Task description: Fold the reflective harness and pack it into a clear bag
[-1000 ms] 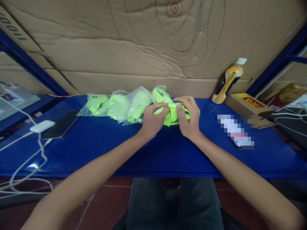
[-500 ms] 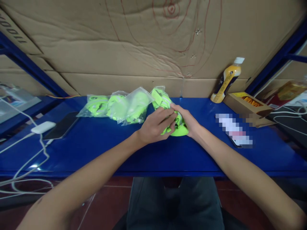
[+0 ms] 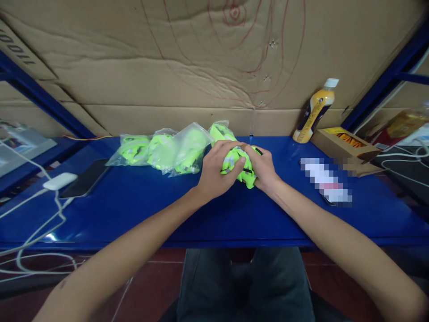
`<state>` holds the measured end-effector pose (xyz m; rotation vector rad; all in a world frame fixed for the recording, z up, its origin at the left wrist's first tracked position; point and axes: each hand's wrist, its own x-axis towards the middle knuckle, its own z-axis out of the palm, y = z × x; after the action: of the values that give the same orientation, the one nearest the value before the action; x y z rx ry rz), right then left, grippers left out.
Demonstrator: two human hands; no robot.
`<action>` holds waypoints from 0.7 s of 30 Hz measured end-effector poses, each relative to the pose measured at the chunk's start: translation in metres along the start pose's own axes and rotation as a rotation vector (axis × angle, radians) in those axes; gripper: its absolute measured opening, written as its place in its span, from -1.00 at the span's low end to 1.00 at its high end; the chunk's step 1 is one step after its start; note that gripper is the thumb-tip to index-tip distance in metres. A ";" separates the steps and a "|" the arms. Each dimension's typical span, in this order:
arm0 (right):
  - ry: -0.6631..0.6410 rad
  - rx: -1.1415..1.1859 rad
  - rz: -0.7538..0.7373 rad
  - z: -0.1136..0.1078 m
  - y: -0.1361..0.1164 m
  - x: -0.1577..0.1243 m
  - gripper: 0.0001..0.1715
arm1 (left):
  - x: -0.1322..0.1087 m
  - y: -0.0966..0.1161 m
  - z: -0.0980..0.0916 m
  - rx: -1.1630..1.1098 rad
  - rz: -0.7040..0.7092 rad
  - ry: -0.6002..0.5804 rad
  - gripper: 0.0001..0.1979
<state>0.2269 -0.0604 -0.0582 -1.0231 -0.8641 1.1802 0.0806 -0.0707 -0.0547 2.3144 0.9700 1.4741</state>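
Item: neon-green strap bundle (image 3: 238, 166), with grey reflective bands, lying on the blue table (image 3: 134, 201) at its middle, just in front of the row of filled bags

Holding: we have our left hand (image 3: 214, 172) curled over the bundle's left side, fingers bent and closed on the fabric, thumb across the top. Our right hand (image 3: 264, 167) cups the right side, fingers wrapped round and closed on it too. Both hands touch the bundle and nearly meet above it

Beside the bundle: four clear plastic bags (image 3: 167, 150) of the same green straps, the nearest touching or just behind our left hand, the rest trailing off to the left of the bundle

Left of the bundle, well apart: a dark phone (image 3: 85, 178) lying flat, a white charger (image 3: 59, 181) with a white cable (image 3: 33, 232) running off the table edge

Right of the bundle: a small blurred item (image 3: 325, 181), further off a cardboard box (image 3: 345, 143) and a yellow bottle (image 3: 315, 112) with a white cap leaning at the cardboard wall (image 3: 201, 67)

Handling note, as we judge it: the straps look soft and springy, so we should keep even pressure from both sides, tuck loose ends under the thumbs, and keep the bundle low over the table so nothing unrolls
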 end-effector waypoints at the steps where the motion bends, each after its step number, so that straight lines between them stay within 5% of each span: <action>1: 0.015 -0.051 -0.111 -0.002 0.001 0.002 -0.54 | 0.000 0.002 0.002 -0.036 -0.068 -0.010 -0.68; 4: 0.036 -0.306 -0.434 -0.006 0.004 0.004 -0.44 | 0.001 0.001 0.009 -0.149 -0.307 0.039 -0.72; 7: 0.051 -0.480 -0.593 -0.003 0.006 0.000 -0.44 | 0.001 -0.005 0.017 -0.336 -0.439 0.163 -0.71; 14: 0.000 -0.529 -0.686 0.001 0.004 -0.006 -0.44 | 0.006 -0.016 0.018 -0.380 -0.432 0.274 -0.52; 21: 0.002 -0.647 -0.768 -0.008 -0.004 0.000 -0.48 | 0.020 -0.028 0.009 -0.760 -0.679 0.401 -0.46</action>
<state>0.2358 -0.0618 -0.0573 -1.0372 -1.5148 0.2386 0.0822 -0.0356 -0.0590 1.0480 0.9208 1.6138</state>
